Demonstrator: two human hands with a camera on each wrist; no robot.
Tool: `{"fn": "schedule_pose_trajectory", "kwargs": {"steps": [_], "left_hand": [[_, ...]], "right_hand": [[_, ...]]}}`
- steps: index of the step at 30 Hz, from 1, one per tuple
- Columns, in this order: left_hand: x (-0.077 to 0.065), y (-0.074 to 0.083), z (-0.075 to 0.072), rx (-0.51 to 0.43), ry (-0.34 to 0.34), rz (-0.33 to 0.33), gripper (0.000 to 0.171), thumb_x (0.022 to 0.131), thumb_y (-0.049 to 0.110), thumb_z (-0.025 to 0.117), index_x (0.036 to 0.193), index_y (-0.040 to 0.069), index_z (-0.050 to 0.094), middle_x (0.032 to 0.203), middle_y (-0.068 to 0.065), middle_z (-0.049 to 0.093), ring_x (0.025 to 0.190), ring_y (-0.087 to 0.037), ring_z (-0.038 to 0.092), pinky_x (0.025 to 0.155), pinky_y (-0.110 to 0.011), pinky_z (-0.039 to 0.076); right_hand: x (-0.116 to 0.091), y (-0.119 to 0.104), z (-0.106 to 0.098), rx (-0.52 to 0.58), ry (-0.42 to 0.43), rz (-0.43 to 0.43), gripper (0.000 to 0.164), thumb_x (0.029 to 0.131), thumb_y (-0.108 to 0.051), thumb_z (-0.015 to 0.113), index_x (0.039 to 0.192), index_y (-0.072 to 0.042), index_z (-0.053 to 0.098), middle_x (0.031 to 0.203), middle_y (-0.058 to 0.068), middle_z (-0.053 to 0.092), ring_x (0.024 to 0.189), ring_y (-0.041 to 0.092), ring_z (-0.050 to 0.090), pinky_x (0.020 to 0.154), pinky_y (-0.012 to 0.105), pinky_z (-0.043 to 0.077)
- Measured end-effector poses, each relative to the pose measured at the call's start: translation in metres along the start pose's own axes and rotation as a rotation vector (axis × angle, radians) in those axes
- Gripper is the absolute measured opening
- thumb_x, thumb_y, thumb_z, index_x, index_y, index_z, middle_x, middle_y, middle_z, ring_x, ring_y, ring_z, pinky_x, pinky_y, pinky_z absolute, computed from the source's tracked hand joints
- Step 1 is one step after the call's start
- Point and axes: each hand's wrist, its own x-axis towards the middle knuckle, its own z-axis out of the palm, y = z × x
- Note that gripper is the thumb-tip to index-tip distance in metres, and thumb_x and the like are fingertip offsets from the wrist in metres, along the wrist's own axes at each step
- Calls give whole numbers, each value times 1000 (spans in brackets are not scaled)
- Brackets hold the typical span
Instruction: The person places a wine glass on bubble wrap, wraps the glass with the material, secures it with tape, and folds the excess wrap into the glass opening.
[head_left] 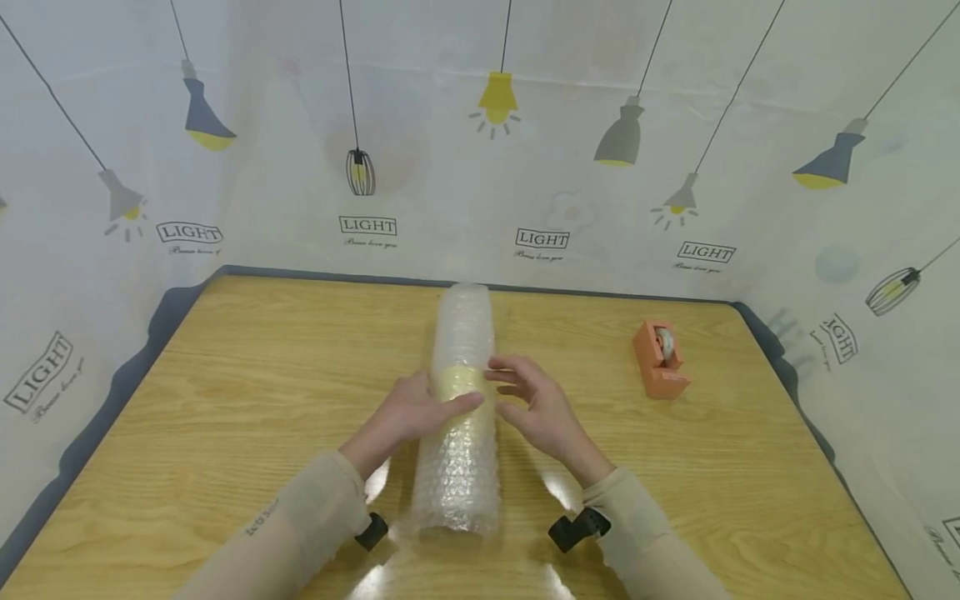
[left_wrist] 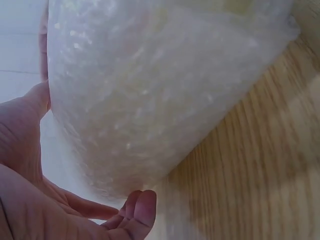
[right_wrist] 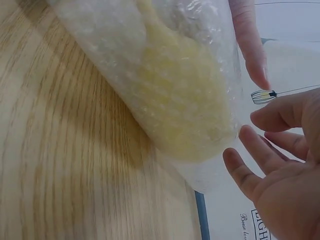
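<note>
A long roll of bubble wrap [head_left: 459,467] lies on the wooden table, pointing away from me. Something yellow [right_wrist: 185,100] shows through its layers around the middle. My left hand [head_left: 416,408] holds the roll from the left, thumb laid across the top. In the left wrist view its fingers [left_wrist: 145,207] curl in at the side of the bubble wrap [left_wrist: 135,100]. On the other side is my right hand [head_left: 542,410], its fingers loosely bent and spread, fingertips [right_wrist: 247,132] right at the roll's edge. Nothing is pinched between its thumb and fingers.
An orange tape dispenser [head_left: 660,362] with a roll of tape stands at the right on the table [head_left: 300,333]. A light curtain [head_left: 442,167] printed with lamps encloses the table's back and sides. Both wrists wear black straps.
</note>
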Motion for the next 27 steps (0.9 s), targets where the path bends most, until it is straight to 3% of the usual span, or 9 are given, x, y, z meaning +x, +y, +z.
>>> {"fn": "schedule_pose_trajectory", "kwargs": {"steps": [10,14,16,18,21,23,27], "left_hand": [[-1,2,-1,40,4,61,88,83,53,83,146,3,47,131,-18,64,113,-32,65,94,-52,57],[-1,3,-1,0,-26,60,84,84,48,84,145,3,47,127,-15,64,107,-30,66,91,-51,58],[-1,3,0,-40,-42,42,83,84,46,84,145,4,47,125,-14,65,106,-29,67,91,-51,58],[-2,3,1,-72,-57,22,82,83,46,85,144,5,49,123,-12,66,105,-28,67,92,-51,57],[-2,2,2,-72,-69,-5,85,81,51,86,142,4,50,124,-12,66,109,-29,66,96,-52,55],[-2,2,2,-47,-80,-5,87,80,54,85,143,4,51,128,-14,65,115,-31,64,99,-54,53],[-1,1,2,15,-79,11,91,80,59,83,145,5,51,136,-16,63,121,-34,62,100,-56,52]], "right_hand": [[0,0,3,45,-51,-36,55,90,20,49,144,12,47,144,29,50,134,44,53,112,53,46],[-1,0,3,35,-59,-50,54,91,20,48,144,10,47,145,28,50,135,43,53,115,51,42],[-1,0,2,29,-61,-43,53,92,19,49,145,9,47,145,27,51,136,41,53,112,45,47],[-2,-1,1,23,-62,-31,53,93,17,50,145,6,48,146,24,52,136,39,54,92,32,57],[-2,-3,-1,10,-58,-18,52,94,15,51,145,3,50,146,21,54,135,37,55,59,20,46],[-3,-5,-3,8,-55,-14,51,95,15,51,144,1,51,145,20,55,134,38,56,48,19,35],[-3,-5,-4,17,-53,-20,51,95,15,50,144,0,52,145,22,55,132,40,57,44,19,30]]}}
